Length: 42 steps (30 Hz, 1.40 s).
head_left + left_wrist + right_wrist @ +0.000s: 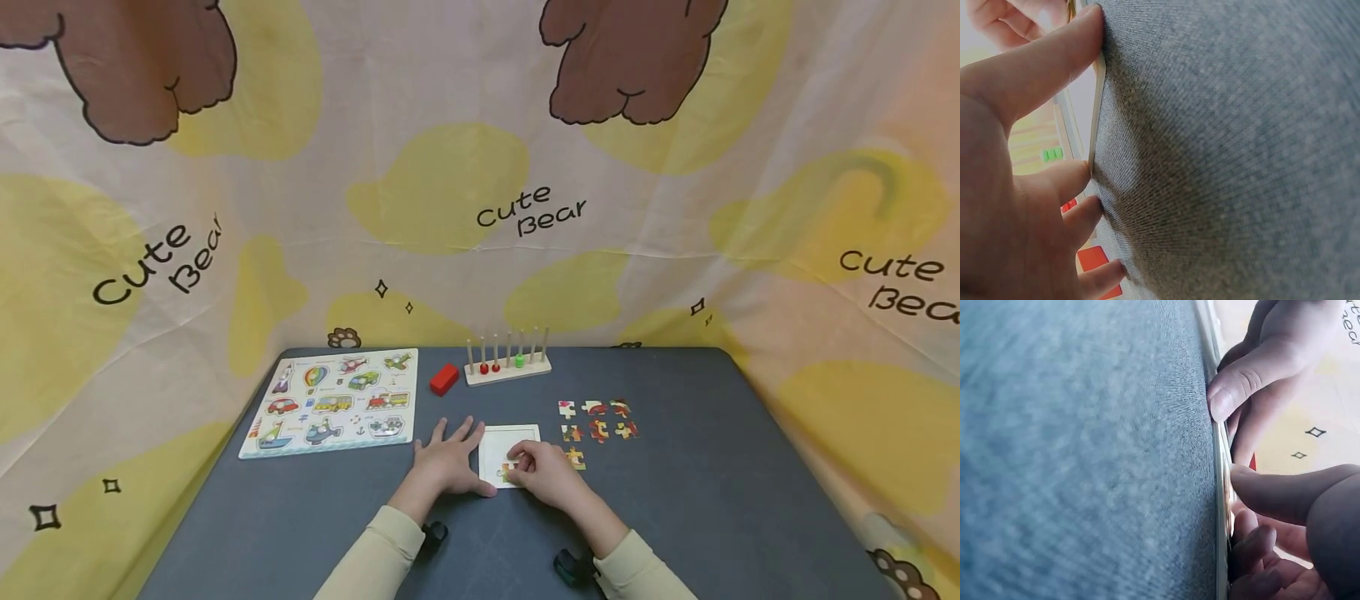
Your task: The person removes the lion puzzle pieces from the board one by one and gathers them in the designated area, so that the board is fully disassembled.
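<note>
A small white puzzle tray (pixel 491 442) lies on the table, with jigsaw pieces (pixel 504 473) near its front edge. My left hand (pixel 448 463) is spread along the tray's left side. In the left wrist view its thumb (pixel 1054 69) and a finger touch the tray rim (pixel 1096 119), while other fingertips rest on the cloth. My right hand (pixel 546 473) is over the tray's right part, its thumb (pixel 1272 494) and curled fingers at a jigsaw piece low on the tray. The hand partly covers that piece, so its outline is hidden.
Several loose jigsaw pieces (pixel 597 430) lie in rows right of the tray. A picture board with vehicles (pixel 341 404) is at the back left. Behind the tray are a red block (pixel 444 379) and a wooden peg stand (pixel 510 372) with red and green beads. A printed cloth hangs behind the table.
</note>
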Each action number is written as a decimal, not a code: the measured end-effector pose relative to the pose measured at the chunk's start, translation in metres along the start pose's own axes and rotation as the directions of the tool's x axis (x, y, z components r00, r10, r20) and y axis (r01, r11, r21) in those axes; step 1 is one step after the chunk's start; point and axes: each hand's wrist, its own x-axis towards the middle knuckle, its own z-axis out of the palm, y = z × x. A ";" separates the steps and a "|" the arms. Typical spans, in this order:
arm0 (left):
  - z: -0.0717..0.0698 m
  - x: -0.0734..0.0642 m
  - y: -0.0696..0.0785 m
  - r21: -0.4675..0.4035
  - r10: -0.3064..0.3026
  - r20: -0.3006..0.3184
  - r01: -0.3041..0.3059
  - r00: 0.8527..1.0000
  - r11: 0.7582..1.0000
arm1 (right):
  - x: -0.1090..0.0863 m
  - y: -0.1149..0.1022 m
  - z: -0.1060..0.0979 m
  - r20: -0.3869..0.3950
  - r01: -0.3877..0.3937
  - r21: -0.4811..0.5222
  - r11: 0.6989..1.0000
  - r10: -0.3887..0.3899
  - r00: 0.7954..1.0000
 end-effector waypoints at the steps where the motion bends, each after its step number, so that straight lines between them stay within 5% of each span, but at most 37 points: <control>1: 0.000 -0.001 0.000 0.000 -0.001 -0.002 0.001 1.000 1.000 | 0.001 0.000 0.001 0.006 0.010 -0.012 1.000 -0.010 1.000; 11: -0.002 -0.002 -0.001 -0.002 -0.007 0.005 0.007 1.000 1.000 | 0.003 -0.002 0.002 0.031 0.007 -0.059 0.998 -0.005 1.000; 42: 0.001 0.001 0.000 -0.005 0.000 0.003 0.000 1.000 1.000 | -0.005 -0.001 -0.025 -0.046 -0.081 0.152 0.985 0.089 0.995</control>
